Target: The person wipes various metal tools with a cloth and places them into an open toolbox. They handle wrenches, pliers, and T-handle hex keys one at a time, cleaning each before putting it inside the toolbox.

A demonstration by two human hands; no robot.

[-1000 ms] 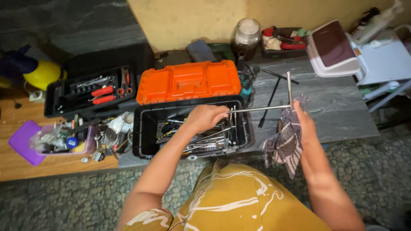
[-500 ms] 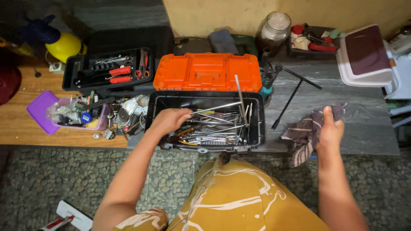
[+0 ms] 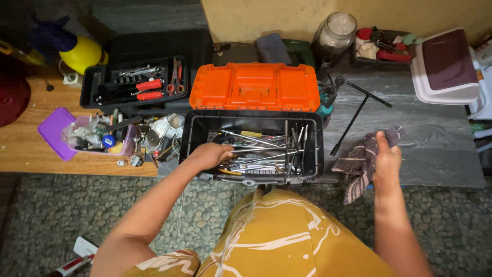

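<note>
- Two bare hands are at work over a black toolbox (image 3: 197,134) whose orange lid (image 3: 254,86) is folded back flat behind it.
- Left hand (image 3: 209,155) is down inside the box at its left end, fingers curled over the heap of metal tools (image 3: 266,151); whether it has closed on any one of them I cannot tell.
- Those tools are long spanners and rods; some lie left to right, pointing towards the left hand, and a few stand front to back near the right wall. They lie just to the right of that hand, touching it, so it is far the nearer of the two.
- Right hand (image 3: 385,160) is outside the box, well to its right over the grey stone slab (image 3: 435,138), clenched on a brown patterned rag (image 3: 361,161) that hangs from it.
- Beyond the rag, a black T-handle wrench (image 3: 359,114) lies slantwise on the slab, untouched.
- Off to the left sit a black tool tray (image 3: 97,82) with red-handled pliers and a purple tub (image 3: 54,131) of small oddments.
</note>
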